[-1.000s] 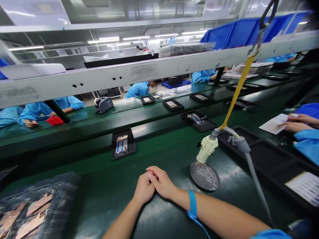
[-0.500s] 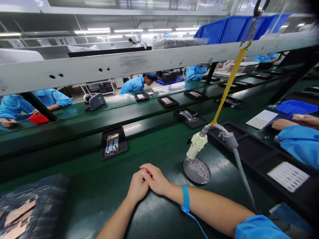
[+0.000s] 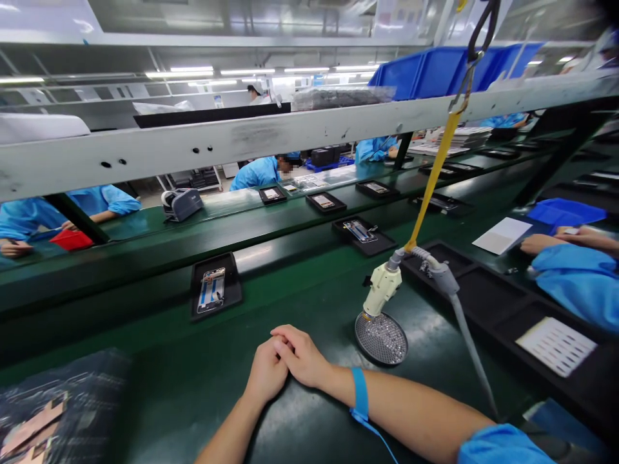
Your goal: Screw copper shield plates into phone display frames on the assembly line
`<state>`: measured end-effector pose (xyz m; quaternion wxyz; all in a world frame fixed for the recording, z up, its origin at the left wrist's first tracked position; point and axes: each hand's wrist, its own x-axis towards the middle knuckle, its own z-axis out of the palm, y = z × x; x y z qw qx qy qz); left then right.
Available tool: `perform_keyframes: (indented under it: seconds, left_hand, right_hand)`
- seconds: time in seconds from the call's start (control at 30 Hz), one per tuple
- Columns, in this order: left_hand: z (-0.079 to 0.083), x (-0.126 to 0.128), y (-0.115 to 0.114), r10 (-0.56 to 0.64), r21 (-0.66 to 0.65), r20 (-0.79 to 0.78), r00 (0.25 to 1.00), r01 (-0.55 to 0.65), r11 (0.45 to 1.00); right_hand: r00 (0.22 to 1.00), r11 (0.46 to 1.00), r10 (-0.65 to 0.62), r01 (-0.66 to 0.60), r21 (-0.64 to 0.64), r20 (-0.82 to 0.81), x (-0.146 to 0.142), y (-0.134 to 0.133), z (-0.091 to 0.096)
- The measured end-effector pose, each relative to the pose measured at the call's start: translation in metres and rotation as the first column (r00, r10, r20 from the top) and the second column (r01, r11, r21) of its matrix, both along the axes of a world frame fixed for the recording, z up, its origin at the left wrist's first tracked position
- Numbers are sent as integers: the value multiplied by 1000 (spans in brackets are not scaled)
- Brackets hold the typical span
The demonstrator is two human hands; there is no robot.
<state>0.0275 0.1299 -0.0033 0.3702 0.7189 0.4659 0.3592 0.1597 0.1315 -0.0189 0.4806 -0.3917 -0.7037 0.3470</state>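
My left hand [image 3: 265, 372] and my right hand [image 3: 304, 358] are clasped together on the green work surface [image 3: 193, 374]. Both are closed, the right one laid over the left one's fingers; no object shows between them, though the inner fingers are hidden. A blue wrist strap [image 3: 359, 390] with a cord circles my right wrist. Just right of my hands, a pale electric screwdriver [image 3: 383, 289] hangs from a yellow strap [image 3: 432, 180], its tip at a round dish [image 3: 372, 351] of small shiny pieces. Ahead on the left, a black tray [image 3: 232, 296] carries a phone frame [image 3: 211, 291].
Plastic bags with copper-coloured parts [image 3: 33, 428] lie at front left. On the right stands a long black compartment tray [image 3: 488, 290] with a white slotted sheet [image 3: 556, 346]. Beyond it are a co-worker's sleeves [image 3: 575, 280]. A white beam [image 3: 159, 151] crosses above the line.
The view has tilted slightly upward, so the background sits lower. The nearer phone trays have shifted a little to the left. My clasped hands keep the same pose.
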Motion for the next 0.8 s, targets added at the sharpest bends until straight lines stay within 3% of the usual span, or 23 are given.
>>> perform_keyframes:
  seconds: [0.8]
  left_hand:
    - [-5,-2,1,-3,-4,-5,1000,3,1000]
  right_hand:
    - [1000,1000,8,-8,-5,-1,0,2,-2]
